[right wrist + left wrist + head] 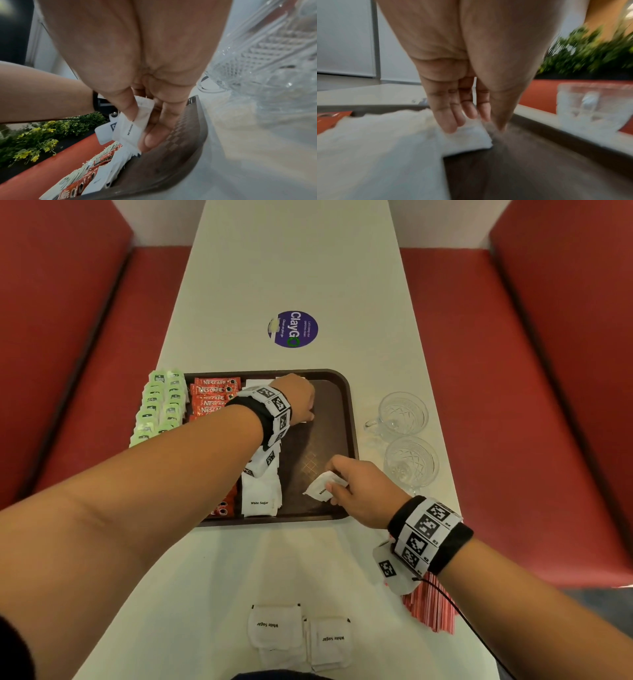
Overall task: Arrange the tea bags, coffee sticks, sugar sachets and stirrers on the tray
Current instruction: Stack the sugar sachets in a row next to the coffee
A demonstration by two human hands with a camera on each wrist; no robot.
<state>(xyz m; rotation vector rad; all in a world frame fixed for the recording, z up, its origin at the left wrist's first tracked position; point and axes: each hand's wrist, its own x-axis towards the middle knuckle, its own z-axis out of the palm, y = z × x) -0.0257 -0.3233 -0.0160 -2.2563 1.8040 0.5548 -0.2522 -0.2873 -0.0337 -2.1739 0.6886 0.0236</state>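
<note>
A brown tray (346, 405) holds green tea bags (157, 409) along its left edge, red coffee sticks (212, 397) beside them, then a row of white sugar sachets (260, 494). My left hand (308, 414) reaches over the tray's far part. In the left wrist view its straight fingers (450, 125) touch a sugar sachet (471, 136) at the far end of that row. My right hand (331, 489) hovers over the tray's near right part and pinches one sugar sachet (320, 486) between thumb and fingers (150, 140). Red stirrers (431, 607) lie on the table, partly hidden under my right wrist.
Two small piles of sugar sachets (274, 625) (330, 637) lie on the white table near me. Two glass cups (404, 412) (411, 463) stand just right of the tray. A round purple sticker (293, 329) marks the table beyond it. Red bench seats flank both sides.
</note>
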